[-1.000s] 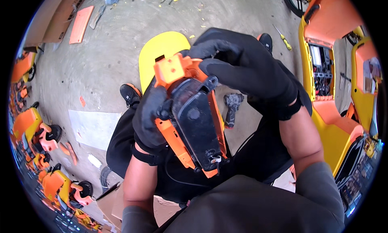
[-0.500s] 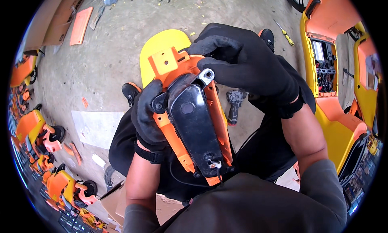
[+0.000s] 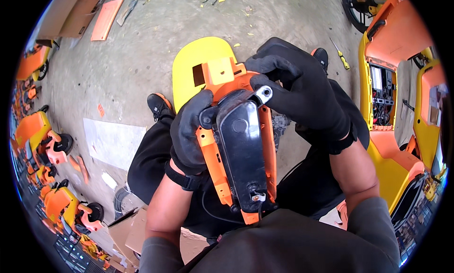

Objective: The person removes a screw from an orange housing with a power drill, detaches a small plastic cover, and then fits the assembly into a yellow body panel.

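Between my knees I hold an orange and yellow plastic body panel [image 3: 216, 174] with a long glossy black housing [image 3: 239, 147] set in its middle. A silver metal lug [image 3: 266, 93] with a hole sticks out at the housing's upper right. My left hand [image 3: 187, 133], in a black glove, is closed round the panel's left side, its thumb beside a black pivot lug. My right hand [image 3: 298, 88], also gloved, is curled at the far right rim, close to the metal lug. Its thumb and forefinger come together there; whatever lies between them is hidden.
A power drill [image 3: 280, 126], partly hidden, lies on the floor beyond the panel. A yellow-handled screwdriver [image 3: 344, 61] is farther right. Orange and yellow scooters [image 3: 385, 145] stand on both sides. A white sheet [image 3: 111, 143] and a cardboard box [image 3: 127, 230] are at left.
In the view, the panel and both hands sit slightly farther right and lower, as does much of the floor. My grip looks much the same; the drill is now more covered.
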A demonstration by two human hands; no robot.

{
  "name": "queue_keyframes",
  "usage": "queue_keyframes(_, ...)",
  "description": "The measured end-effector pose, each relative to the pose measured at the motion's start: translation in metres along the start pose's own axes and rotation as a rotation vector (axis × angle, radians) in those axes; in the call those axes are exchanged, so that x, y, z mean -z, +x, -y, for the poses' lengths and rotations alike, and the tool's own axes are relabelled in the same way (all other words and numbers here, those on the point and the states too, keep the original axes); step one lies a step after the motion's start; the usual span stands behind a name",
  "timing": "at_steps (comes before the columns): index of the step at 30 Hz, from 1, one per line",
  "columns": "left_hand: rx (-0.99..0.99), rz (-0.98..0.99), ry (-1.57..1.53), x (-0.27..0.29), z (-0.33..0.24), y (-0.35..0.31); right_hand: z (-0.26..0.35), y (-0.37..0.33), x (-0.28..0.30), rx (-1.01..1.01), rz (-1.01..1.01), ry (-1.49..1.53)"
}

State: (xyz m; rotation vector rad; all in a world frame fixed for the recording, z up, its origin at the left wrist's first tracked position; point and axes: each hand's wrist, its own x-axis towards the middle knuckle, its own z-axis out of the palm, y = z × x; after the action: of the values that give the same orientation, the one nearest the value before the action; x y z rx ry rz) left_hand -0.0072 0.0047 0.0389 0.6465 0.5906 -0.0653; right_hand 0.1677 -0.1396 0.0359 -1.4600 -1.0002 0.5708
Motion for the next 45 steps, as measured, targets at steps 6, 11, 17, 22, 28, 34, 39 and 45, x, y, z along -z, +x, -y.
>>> queue_keyframes(6,-0.035,0.142,-0.112,0.003,0.005,0.005,0.000,0.005,0.002,0.002,0.032,-0.115)
queue_keyframes(11,-0.051,0.250,-0.365,0.003,0.008,0.005,0.010,0.007,0.002,-0.036,0.073,-0.267)
queue_keyframes(17,-0.026,0.290,-0.379,0.022,0.019,0.011,0.007,0.008,-0.002,-0.010,0.064,-0.366)
queue_keyframes(22,-0.130,0.315,-0.290,0.022,0.026,0.015,0.005,0.008,-0.003,-0.046,0.097,-0.389)
queue_keyframes(28,-0.059,0.070,-0.111,0.016,0.020,0.019,0.006,0.012,-0.003,-0.059,0.079,-0.426)
queue_keyframes(34,-0.266,0.396,0.021,0.003,0.005,0.012,0.010,0.008,-0.016,-0.151,0.036,-0.277)
queue_keyframes(39,-0.325,0.220,0.086,0.003,0.021,0.034,0.012,0.009,-0.027,-0.169,0.012,-0.320)
queue_keyframes(45,-0.402,0.076,0.273,0.011,0.018,0.029,-0.001,0.007,-0.027,-0.246,0.059,-0.248)
